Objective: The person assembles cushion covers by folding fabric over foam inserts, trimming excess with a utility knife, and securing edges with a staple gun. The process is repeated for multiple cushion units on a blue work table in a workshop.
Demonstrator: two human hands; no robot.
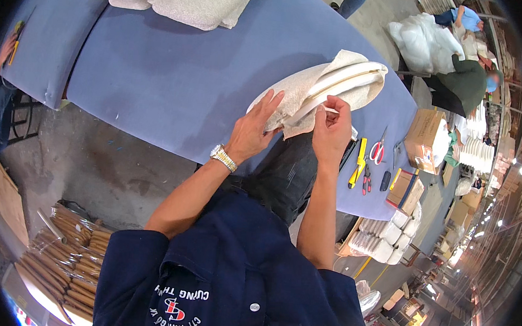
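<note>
**Two-handed handling of a cloth-wrapped piece at a blue table**

At far left, a yellow-and-black tool [16, 43] is seen beside a co-worker's hand [5, 49]. Below, brown parts [72, 259] are stacked under clear plastic. At the top of the table [159, 65], folded cream cloths [190, 0] are piled. A watch [224, 157] is worn on the left wrist. The left hand [254, 126] is laid over the left end of the curved piece [345, 78], its fingers outstretched; whether the thumb is closed beneath cannot be told. The piece, white and partly wrapped in cream cloth, is placed at the table's near edge, between and beyond the hands. By the right hand [333, 132], its fingers curled, a pale strip [332, 110] is pinched against the thumb at the piece's near side. Farther right, a yellow cutter [358, 164], red-handled pliers [367, 179], red-handled scissors [378, 152] and a black block [385, 181] are laid out, with a carton [425, 138] beyond.
</note>
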